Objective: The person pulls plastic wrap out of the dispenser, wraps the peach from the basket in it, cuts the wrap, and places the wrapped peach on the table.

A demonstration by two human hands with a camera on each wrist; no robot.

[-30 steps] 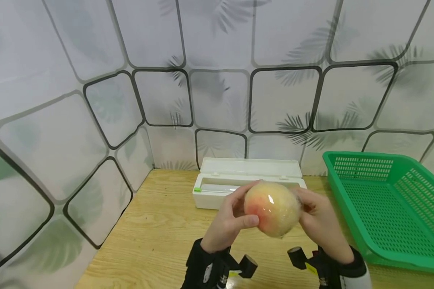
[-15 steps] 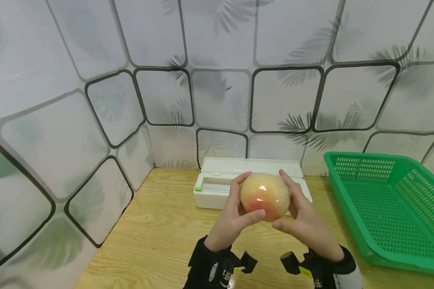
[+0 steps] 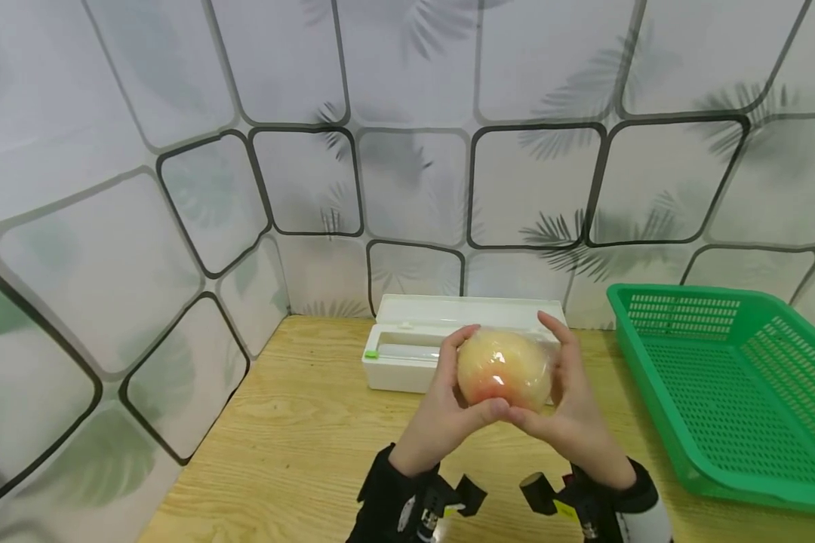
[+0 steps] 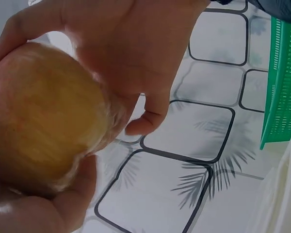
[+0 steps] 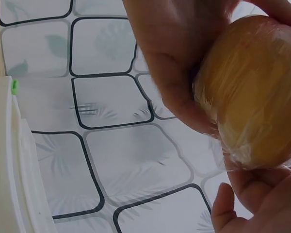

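A round yellow fruit with a red blush, which looks like a peach (image 3: 505,369), is wrapped in shiny clear film and held up above the table. My left hand (image 3: 438,411) grips its left side, thumb along the near underside. My right hand (image 3: 577,415) holds the right side, its thumb meeting the left one and its forefinger raised at the film's edge. Both wrist views show the peach (image 4: 43,116) close up between the hands; loose film gathers at its end in the right wrist view. Its far side is hidden in the head view.
Behind the hands a white cling film box (image 3: 397,377) stands with its lid up and a roll inside. On the right is a green plastic basket (image 3: 686,452) with perforated walls. The wooden table (image 3: 299,430) meets a patterned wall covering at the back and left.
My right hand has come round from the peach's right side to cup it, its thumb now touching the left thumb. The peach has turned, its red patch moving to the bottom.
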